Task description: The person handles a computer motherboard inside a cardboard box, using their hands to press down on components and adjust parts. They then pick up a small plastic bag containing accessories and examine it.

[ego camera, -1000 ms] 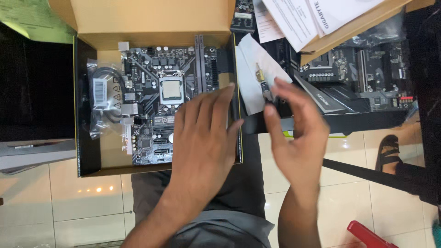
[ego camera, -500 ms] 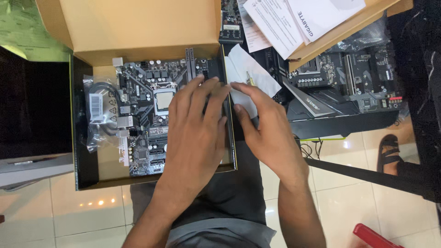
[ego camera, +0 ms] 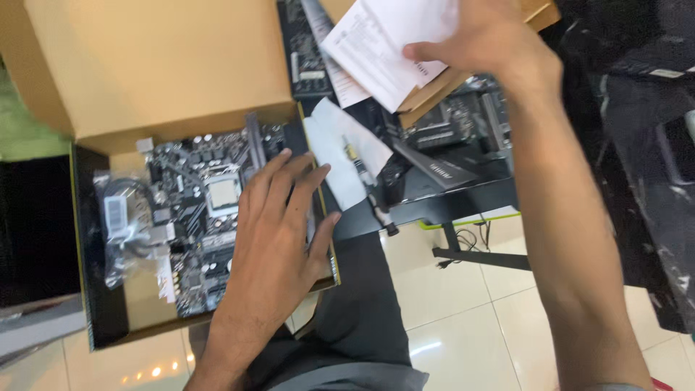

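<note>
White paper sheets (ego camera: 394, 51) lie at the top edge of the view, on the raised flap of a second open carton (ego camera: 434, 101); the right hand (ego camera: 481, 40) rests on them, fingers curled down over their right part and thumb at their lower edge, a grip closing on the paper (whether the sheets are already lifted cannot be told). They lie up and to the right of the left hand, well apart from it, so the right hand is plainly the nearer; their long axis runs slantwise, from upper right to lower left. Just below them, a second motherboard (ego camera: 456, 123) sits in that carton. Further left and lower, a small syringe (ego camera: 365, 181) lies on a white sheet (ego camera: 340, 156) at the right edge of the near cardboard box (ego camera: 166, 80). Inside that box sits a dark motherboard (ego camera: 203, 217) with a bagged cable (ego camera: 127, 224) along its left edge; the left hand (ego camera: 279, 239) lies flat and open on the board's right half, palm down, grasping nothing.
</note>
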